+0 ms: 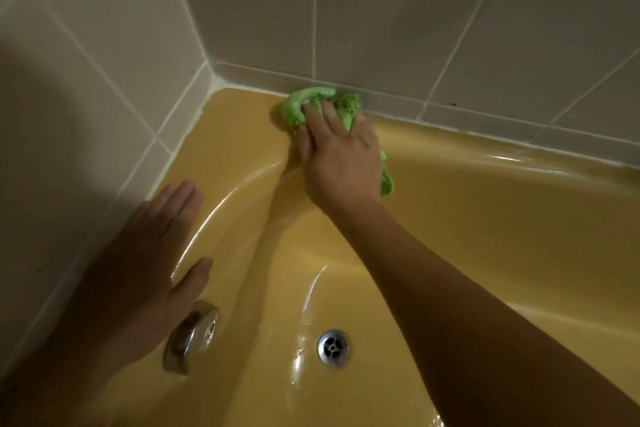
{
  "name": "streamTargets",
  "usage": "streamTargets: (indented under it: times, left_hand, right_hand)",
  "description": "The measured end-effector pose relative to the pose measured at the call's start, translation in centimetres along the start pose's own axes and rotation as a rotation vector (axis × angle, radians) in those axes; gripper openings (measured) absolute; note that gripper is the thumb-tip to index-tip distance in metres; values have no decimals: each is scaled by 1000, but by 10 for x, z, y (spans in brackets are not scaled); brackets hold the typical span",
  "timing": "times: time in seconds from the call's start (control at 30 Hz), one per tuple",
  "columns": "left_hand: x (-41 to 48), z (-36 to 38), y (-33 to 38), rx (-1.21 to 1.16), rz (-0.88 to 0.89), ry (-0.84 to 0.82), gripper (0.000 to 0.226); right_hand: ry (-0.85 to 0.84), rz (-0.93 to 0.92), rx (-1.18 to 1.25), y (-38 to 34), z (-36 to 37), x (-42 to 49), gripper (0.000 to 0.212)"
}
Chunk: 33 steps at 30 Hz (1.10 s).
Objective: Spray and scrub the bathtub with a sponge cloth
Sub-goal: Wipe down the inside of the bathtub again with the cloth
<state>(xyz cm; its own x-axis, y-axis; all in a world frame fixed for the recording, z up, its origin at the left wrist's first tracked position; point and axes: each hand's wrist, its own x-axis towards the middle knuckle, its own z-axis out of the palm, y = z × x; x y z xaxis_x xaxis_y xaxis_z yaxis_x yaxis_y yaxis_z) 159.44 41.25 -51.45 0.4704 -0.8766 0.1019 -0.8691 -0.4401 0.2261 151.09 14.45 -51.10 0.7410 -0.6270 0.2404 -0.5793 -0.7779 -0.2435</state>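
Left hand (149, 253), fingers straight, braces on the bathtub rim (197, 152) at eight o'clock, while right hand (339, 156), clutching the green sponge cloth (298, 104) at twelve, should press firmly along the tile seam (450, 127).

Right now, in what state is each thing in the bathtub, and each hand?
green sponge cloth: bunched, pressed onto the far rim
right hand: grips the cloth
left hand: flat, fingers straight, at the tub's end
glossy yellow bathtub: shiny, wet-looking
round chrome drain: unplugged
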Motion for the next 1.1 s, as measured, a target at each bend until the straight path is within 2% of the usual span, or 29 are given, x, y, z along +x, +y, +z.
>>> streamTargets:
  times: [0.07,0.13,0.2,0.27,0.4,0.5,0.57,0.6,0.7,0.73,0.77,0.87,0.9,0.93,1.03,1.1]
  left_hand:
    - [-3,-2,7,-19,-16,34,80]
    - [-5,-4,12,-28,-27,66,77]
    - [-6,-6,14,-56,-44,90,73]
    - [-6,-7,13,-73,-52,110,68]
    - [-11,-5,12,-136,-101,136,65]
    - [-34,-7,14,-179,-139,154,64]
    - [-53,-9,16,-151,-118,172,61]
    - [-61,-10,17,-140,-112,182,60]
    - [-70,-13,22,-128,-150,174,62]
    - [-70,-13,23,-122,-161,171,62]
    - [-70,-13,23,-111,-164,168,62]
    - [-72,-11,22,-97,-161,191,60]
    - [-73,-10,23,-89,-163,201,60]
    - [-72,-9,24,-81,-170,206,60]
    - [-74,-7,23,-34,-196,194,67]
    - [-72,-6,20,-6,-170,176,73]
  right_hand:
    - [180,52,-19,33,4,-16,46]
    - [337,216,12,53,15,-27,42]
    - [459,330,77,33,25,-20,40]
    - [508,291,172,-14,35,-10,42]
    - [313,42,430,-93,32,-32,43]
    - [100,-270,362,-110,17,-41,40]
    - [18,-354,257,-99,12,-31,44]
    - [21,-279,223,-87,10,-21,46]
    - [30,239,159,-59,5,8,48]
    - [-13,308,134,-64,3,13,48]
    - [-57,281,130,-78,1,13,48]
    - [-201,-110,176,-127,-3,-17,49]
    - [-231,-186,183,-127,-3,-28,49]
    - [-242,-184,181,-117,-4,-32,51]
    - [-190,111,104,-76,-5,-9,55]
    - [-196,206,13,-66,-5,13,55]
